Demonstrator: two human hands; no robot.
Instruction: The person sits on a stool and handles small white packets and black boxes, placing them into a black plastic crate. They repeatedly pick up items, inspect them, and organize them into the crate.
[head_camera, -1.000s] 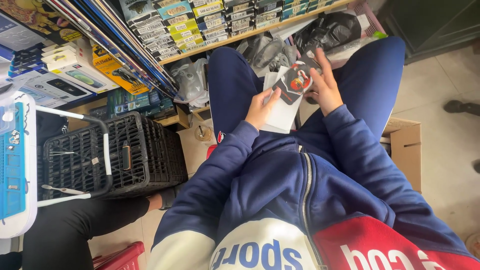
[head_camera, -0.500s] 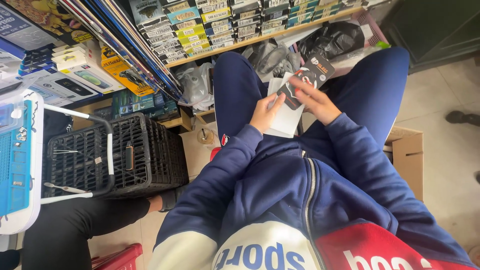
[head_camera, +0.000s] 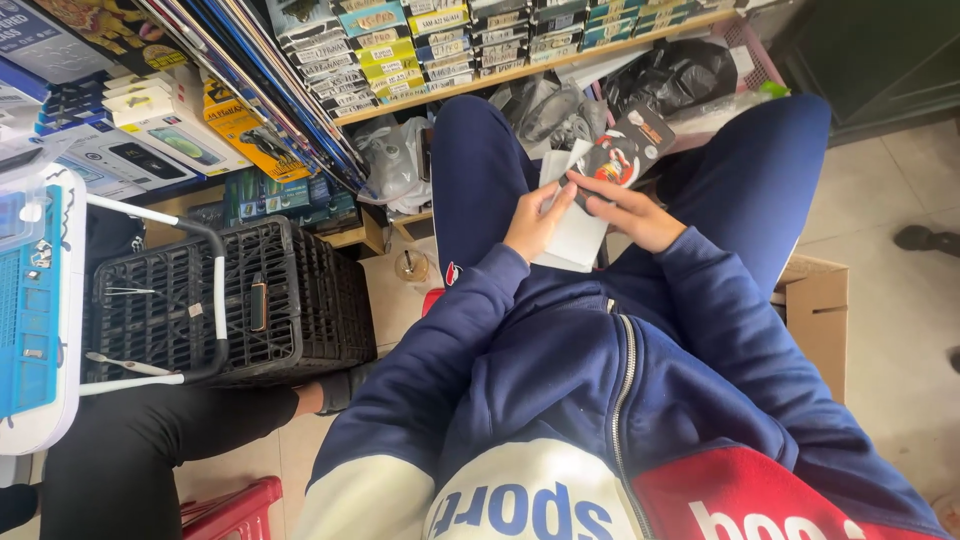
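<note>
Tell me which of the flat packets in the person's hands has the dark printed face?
The small dark packet, pinched by the right hand at the far end. The white packets, held by the left hand, are plain and pale.

white flat packet (head_camera: 578, 232) held up over the blue-trousered lap (head_camera: 470, 170), tilted, lower corner toward the jacket; dark card package (head_camera: 625, 152) with red-and-white print lies against its upper right edge, overlapping it, angled up toward the shelf side
</note>
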